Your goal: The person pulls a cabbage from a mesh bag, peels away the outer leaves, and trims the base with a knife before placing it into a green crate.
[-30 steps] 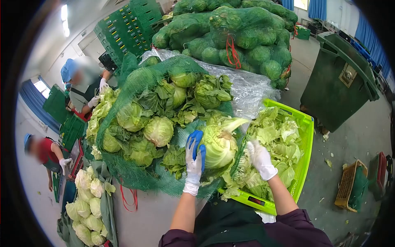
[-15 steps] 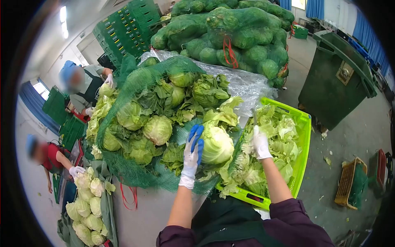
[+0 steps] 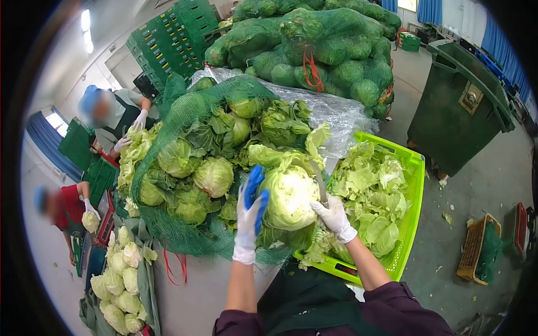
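Observation:
A cabbage [image 3: 288,199] sits in front of me, its pale cut base facing up and loose outer leaves hanging at its top and right. My left hand [image 3: 249,215], in a white glove with blue-coated fingers, is at the cabbage's left side with fingers stretched out and thumb apart. In a white glove, my right hand [image 3: 334,217] is closed around a knife, its handle mostly hidden. The knife blade [image 3: 320,180] points up along the cabbage's right side, close to the leaves. More cabbages [image 3: 213,177] lie to the left in an opened green net [image 3: 185,231].
A lime-green crate [image 3: 413,224] of loose leaves stands at my right. Behind are stacked net sacks of cabbages [image 3: 336,56] and a green bin [image 3: 457,106]. Two co-workers handle cabbages at left, near trimmed cabbages [image 3: 119,280]. A brown basket [image 3: 476,249] is on the floor.
The cabbage has turned so its cut base shows. My right hand with the knife has moved left from over the crate to the cabbage. My left hand has shifted slightly left.

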The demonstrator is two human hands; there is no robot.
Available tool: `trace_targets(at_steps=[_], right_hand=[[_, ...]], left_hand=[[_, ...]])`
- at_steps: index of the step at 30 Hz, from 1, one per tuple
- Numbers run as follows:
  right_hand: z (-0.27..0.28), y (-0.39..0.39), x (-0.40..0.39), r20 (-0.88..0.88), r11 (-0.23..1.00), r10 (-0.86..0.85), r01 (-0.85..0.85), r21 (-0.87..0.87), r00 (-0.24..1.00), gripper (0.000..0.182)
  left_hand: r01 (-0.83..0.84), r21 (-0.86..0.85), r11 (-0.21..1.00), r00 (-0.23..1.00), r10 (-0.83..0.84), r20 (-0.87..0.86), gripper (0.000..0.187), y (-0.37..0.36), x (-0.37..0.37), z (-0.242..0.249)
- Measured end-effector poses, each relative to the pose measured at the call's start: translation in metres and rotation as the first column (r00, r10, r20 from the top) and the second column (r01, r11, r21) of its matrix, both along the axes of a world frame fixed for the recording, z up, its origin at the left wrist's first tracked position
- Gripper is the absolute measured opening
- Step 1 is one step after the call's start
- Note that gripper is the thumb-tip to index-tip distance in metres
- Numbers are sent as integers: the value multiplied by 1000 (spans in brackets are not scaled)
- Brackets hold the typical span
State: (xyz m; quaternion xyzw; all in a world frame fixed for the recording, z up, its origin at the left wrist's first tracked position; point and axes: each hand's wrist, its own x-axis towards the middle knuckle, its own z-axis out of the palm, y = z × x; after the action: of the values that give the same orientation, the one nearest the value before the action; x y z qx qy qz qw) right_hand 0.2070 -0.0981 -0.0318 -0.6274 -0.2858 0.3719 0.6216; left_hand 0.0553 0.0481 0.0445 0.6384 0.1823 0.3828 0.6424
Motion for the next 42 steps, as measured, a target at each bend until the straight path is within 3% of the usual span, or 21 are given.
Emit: trace_targets(at_steps=[1, 2, 3, 4, 5, 9, 13, 15, 17, 19, 22, 24, 25, 27, 29, 31, 32, 33, 35, 40, 42], right_hand=[[0, 1, 4, 25, 1000, 14, -15, 26, 1000, 53], [-11, 1, 9, 250, 997, 60, -45, -66, 966, 62], [-26, 3, 11, 253, 997, 60, -45, -65, 965, 62], [-41, 5, 13, 533, 995, -12, 63, -78, 846, 61], [-49, 6, 15, 762, 983, -69, 174, -58, 644, 61], [-15, 20, 12, 667, 926, 55, 212, -312, 743, 50], [-28, 55, 56, 645, 883, -82, 355, -306, 760, 57], [-38, 56, 90, 672, 861, 169, 223, -456, 721, 63], [-30, 46, 105, 559, 846, 198, 147, -512, 805, 66], [-25, 30, 95, 580, 833, -8, 326, -448, 815, 67], [12, -2, 33, 366, 922, -291, 361, -139, 884, 50], [3, -7, -7, 367, 971, -191, 229, -63, 910, 46], [4, -9, -20, 366, 970, -85, 161, -184, 927, 50], [-16, -1, -31, 426, 984, -153, 176, -16, 892, 55], [-10, -3, -28, 479, 984, -82, 148, -102, 874, 56], [-5, -2, -31, 513, 974, -4, 121, -194, 858, 57], [-4, 0, -30, 500, 965, 15, 119, -235, 866, 57], [-3, 2, -30, 489, 954, 33, 118, -274, 871, 57], [-6, 11, -31, 584, 942, -10, 204, -268, 812, 56], [-5, 19, -21, 786, 942, -4, 267, -205, 618, 50], [-15, 26, -10, 797, 948, 21, 242, -208, 603, 49]], left_hand=[[-62, 166, 984, 991, 80, -104, 60, -7, 15, 12], [-40, 453, 891, 936, 193, -296, 63, -3, 27, 5], [51, 688, 724, 831, 351, -431, 66, 3, 37, -8], [-7, 733, 681, 813, 430, -392, 72, 6, 42, -18], [-4, 735, 678, 815, 427, -390, 72, 9, 44, -20], [-42, 678, 734, 837, 396, -376, 67, 3, 42, -25], [-97, 692, 715, 802, 468, -372, 61, -9, 32, -27], [-87, 695, 714, 832, 436, -344, 59, -13, 22, -28], [-184, 652, 735, 846, 456, -276, 57, -15, 10, -36], [-287, 361, 887, 927, 353, -130, 61, -8, 1, -54], [-382, 428, 819, 878, 466, -108, 65, -19, 1, -48], [-274, 717, 642, 673, 660, -334, 69, -39, 5, -18], [-269, 716, 644, 675, 656, -337, 69, -44, 5, -3], [57, 734, 677, 422, 650, -632, 66, -45, 3, 22], [220, 833, 508, 410, 727, -551, 56, -27, 5, 27], [137, 961, 239, 716, 646, -263, 52, 0, 14, 15], [114, 806, 581, 841, 376, -390, 53, 13, 23, -1], [115, 806, 581, 842, 374, -389, 53, 17, 26, -3], [118, 575, 809, 779, 284, -559, 58, 25, 32, -6], [49, 818, 573, 685, 577, -445, 51, -11, 28, -9], [14, 814, 581, 662, 605, -443, 49, -21, 29, -11]])
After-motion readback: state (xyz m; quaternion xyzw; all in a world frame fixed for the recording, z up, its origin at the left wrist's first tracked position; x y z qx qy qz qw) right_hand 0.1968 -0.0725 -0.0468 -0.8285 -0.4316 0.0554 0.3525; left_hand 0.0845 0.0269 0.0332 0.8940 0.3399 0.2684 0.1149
